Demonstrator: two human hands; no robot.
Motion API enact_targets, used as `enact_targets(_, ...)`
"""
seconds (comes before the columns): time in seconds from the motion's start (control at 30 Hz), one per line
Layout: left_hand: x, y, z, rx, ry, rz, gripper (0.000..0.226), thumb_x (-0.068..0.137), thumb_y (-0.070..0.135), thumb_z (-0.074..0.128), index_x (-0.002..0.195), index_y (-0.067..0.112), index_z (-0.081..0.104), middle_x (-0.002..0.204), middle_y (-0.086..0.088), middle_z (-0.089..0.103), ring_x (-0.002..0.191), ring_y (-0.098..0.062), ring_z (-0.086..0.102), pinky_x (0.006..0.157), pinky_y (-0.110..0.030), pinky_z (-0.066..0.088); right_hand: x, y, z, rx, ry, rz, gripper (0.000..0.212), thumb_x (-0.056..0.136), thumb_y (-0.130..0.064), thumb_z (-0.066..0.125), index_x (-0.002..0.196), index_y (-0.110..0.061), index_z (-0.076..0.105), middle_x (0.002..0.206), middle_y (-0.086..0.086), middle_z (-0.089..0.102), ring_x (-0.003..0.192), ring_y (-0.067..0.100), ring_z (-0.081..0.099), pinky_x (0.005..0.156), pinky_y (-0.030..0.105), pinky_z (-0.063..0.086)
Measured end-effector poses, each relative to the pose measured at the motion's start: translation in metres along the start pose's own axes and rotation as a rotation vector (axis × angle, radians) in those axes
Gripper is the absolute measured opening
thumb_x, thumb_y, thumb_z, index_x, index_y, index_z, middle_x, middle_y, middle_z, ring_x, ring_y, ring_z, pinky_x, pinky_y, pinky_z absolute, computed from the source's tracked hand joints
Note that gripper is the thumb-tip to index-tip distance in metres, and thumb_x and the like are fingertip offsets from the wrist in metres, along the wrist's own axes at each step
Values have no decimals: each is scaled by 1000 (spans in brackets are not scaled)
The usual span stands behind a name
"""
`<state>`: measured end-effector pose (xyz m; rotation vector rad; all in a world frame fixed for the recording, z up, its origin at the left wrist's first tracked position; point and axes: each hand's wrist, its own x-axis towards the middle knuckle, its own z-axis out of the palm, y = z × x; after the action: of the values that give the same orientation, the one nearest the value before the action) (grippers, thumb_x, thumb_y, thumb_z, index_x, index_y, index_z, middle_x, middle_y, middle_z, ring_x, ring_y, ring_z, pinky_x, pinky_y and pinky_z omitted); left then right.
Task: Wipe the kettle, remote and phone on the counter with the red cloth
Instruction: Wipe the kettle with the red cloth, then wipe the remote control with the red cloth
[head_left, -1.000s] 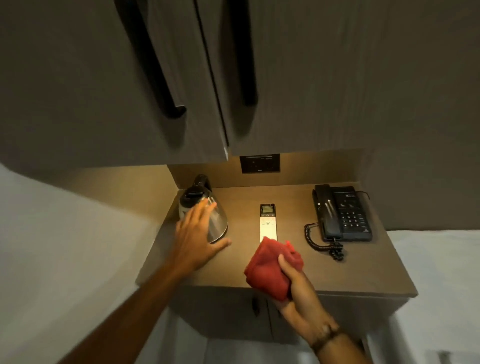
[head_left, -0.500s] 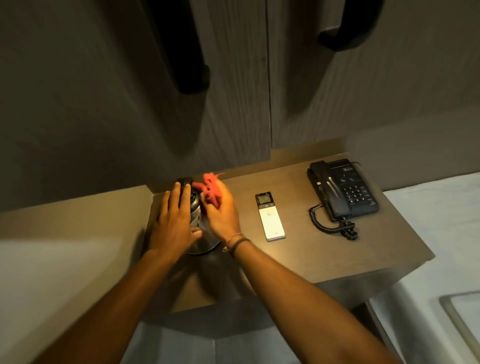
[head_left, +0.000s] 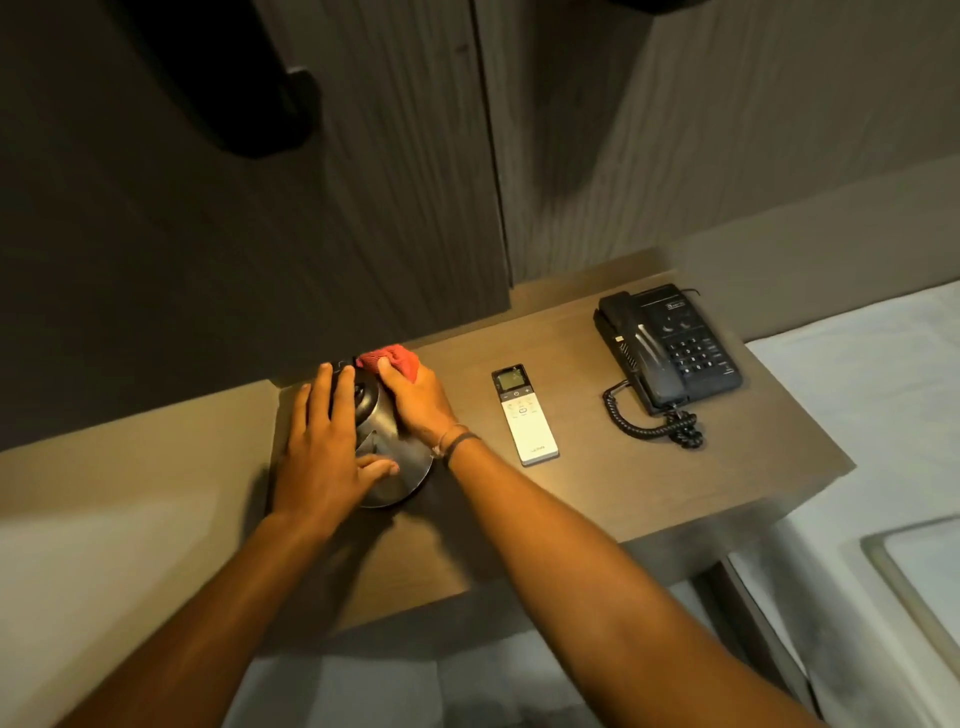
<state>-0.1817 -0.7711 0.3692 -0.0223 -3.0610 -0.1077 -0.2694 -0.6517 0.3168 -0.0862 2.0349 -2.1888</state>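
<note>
A hotel room: corded desk phone (head_left: 670, 351), kettle (head_left: 387, 441) and remote (head_left: 524, 413) on a small wooden counter (head_left: 675, 483) beside white bedding (head_left: 857, 374).

A brown wood-grain bench (head_left: 649, 499) sits in a recess, lit warmly from above so its right half glows while the left front lies in shadow. Above it hang dark grey wood-grain cabinet doors (head_left: 405, 171), one with a thick black handle (head_left: 244, 98). A beige wall (head_left: 104, 499) flanks the left side. To the right lies white bedding (head_left: 857, 415), and low at the right edge is a pale framed surface (head_left: 919, 566).
</note>
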Motion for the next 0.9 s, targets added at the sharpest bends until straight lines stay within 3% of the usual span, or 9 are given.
enact_targets(0.07, 0, 1, 0, 2, 17, 8, 133, 68, 51, 95, 167, 12, 15, 176, -18, 17, 160, -42, 19, 128, -55, 28, 1, 19, -8, 29, -29, 58, 37, 112, -27, 51, 137, -11, 74, 160, 8, 58, 152, 20, 48, 130, 39, 36)
enact_targets(0.2, -1, 1, 1, -25, 34, -14, 135, 66, 51, 96, 168, 14, 15, 176, -15, 15, 160, -42, 18, 127, -57, 30, -47, 68, 4, 171, 126, 66, 51, 109, -42, 54, 157, -22, 54, 167, -11, 49, 138, -26, 42, 125, 18, 36)
enact_targets(0.33, -2, 0, 2, -26, 16, -1, 132, 70, 50, 94, 168, 16, 12, 177, -14, 12, 161, -42, 15, 126, -59, 30, -99, 77, 48, 273, 398, 137, 88, 85, -85, 55, 161, -52, 28, 149, -31, 46, 132, -6, 53, 101, 12, 50)
enact_targets(0.4, -3, 0, 1, -43, -2, -5, 131, 72, 48, 93, 169, 18, 10, 178, -12, 9, 162, -41, 12, 125, -61, 31, -119, 71, 68, 277, 402, 141, 83, 86, -84, 57, 158, -60, 23, 150, -27, 47, 135, 0, 54, 105, 20, 52)
enact_targets(0.53, -4, -3, 0, -32, -3, 3, 123, 77, 46, 91, 168, 19, 14, 178, -10, 10, 162, -40, 12, 120, -65, 37, -157, 68, 78, 329, 234, 138, 94, 89, -80, 60, 168, -46, 21, 166, -20, 44, 151, 1, 45, 123, 30, 45)
enact_targets(0.6, -6, -3, 0, -42, -14, 21, 126, 73, 42, 94, 168, 18, 15, 178, -10, 11, 162, -40, 13, 121, -64, 38, -164, 64, 59, 412, 185, 167, 66, 101, -61, 58, 161, -41, 41, 156, -24, 55, 145, 0, 52, 119, 25, 48)
enact_targets(0.67, -6, -3, -1, -57, -25, 26, 133, 68, 44, 97, 168, 18, 14, 178, -9, 10, 162, -40, 13, 123, -63, 35, -169, 56, 30, 466, 195, 247, 41, 107, -50, 55, 148, -47, 52, 137, -18, 65, 133, 13, 63, 115, 37, 56)
enact_targets(0.8, -7, 5, -3, 10, 11, -15, 140, 65, 70, 87, 169, 18, 8, 179, -10, 3, 164, -38, 4, 127, -68, 14, -187, 32, -47, 614, 291, 350, 63, 86, -56, 65, 146, -52, 47, 137, 7, 63, 122, 38, 68, 90, 51, 67)
enact_targets(0.9, -27, 49, 8, -35, 215, 62, 128, 69, 81, 63, 168, 18, 12, 178, -10, 11, 165, -34, 7, 129, -62, 6, -186, 17, -105, 549, 380, 346, 63, 89, -56, 68, 148, -41, 52, 135, 16, 69, 117, 42, 73, 94, 64, 64)
